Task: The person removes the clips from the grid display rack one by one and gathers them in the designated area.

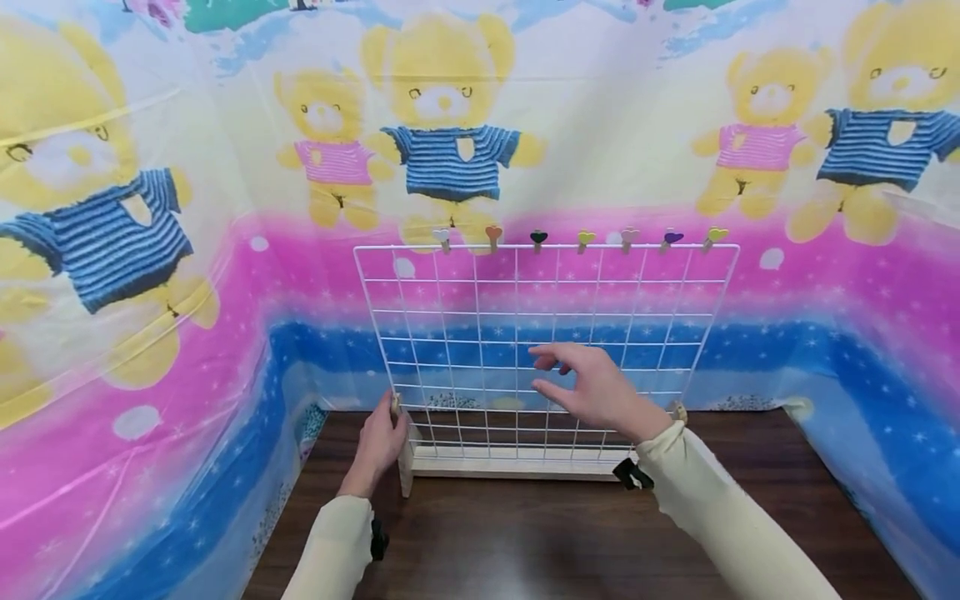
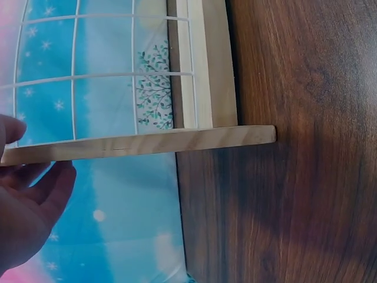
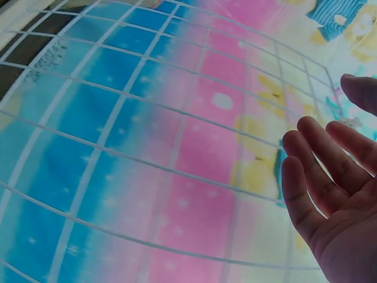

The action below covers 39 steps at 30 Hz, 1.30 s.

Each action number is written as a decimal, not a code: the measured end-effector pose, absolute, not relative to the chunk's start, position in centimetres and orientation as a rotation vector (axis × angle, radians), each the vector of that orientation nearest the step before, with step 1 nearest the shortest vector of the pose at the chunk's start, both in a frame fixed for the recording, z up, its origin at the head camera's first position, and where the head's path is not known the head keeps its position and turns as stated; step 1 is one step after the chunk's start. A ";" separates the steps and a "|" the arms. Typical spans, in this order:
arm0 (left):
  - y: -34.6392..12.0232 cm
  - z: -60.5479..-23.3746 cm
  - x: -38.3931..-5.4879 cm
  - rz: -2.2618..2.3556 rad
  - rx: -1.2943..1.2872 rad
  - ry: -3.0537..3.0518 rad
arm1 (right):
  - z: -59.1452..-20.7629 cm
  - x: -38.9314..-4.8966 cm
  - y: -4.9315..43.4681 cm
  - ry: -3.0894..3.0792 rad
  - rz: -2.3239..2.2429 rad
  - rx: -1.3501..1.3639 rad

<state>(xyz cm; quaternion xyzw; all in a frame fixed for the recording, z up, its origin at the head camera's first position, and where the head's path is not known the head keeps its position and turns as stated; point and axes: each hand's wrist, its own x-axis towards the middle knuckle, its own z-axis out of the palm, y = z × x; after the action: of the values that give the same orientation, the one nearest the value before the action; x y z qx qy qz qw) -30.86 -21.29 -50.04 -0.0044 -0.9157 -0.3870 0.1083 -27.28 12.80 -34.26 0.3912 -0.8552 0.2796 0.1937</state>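
A white wire grid (image 1: 517,342) stands upright in a wooden stand (image 1: 510,467) on the table. My left hand (image 1: 381,437) grips the stand's left wooden side post (image 2: 141,142); in the left wrist view, thumb and fingers lie on opposite sides of it. In front of the grid's middle is my right hand (image 1: 592,387), holding nothing, its fingers loosely bent and apart from the thumb. The right wrist view shows that hand (image 3: 347,206) with its palm visible and the grid wires beyond. Heart-topped clothespins, such as an orange one (image 1: 492,235) and a black one (image 1: 538,239), sit along the top wire.
A dark wood table (image 1: 525,542) lies under the stand. Behind it and on both sides hangs a cloth (image 1: 600,108) printed with teddy bears. Black clips (image 1: 632,474) are on both sleeves near the wrists.
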 end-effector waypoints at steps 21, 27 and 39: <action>-21.6 -51.1 -30.9 -0.917 -0.017 -2.711 | -22.1 -28.3 7.2 -2.102 0.636 1.248; -21.7 -51.2 -30.9 -0.891 0.012 -2.716 | -20.3 -29.1 5.0 -2.173 0.493 1.137; -21.6 -51.2 -31.1 -0.875 -0.005 -2.726 | -18.9 -31.5 2.7 -2.395 0.354 0.963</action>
<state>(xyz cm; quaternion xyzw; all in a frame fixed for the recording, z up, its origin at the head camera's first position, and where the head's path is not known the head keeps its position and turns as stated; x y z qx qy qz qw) -31.13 -21.60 -51.20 -0.0018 -0.9429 -0.3028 0.1389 -31.45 2.67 -18.90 0.3563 -0.8864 0.1310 0.2649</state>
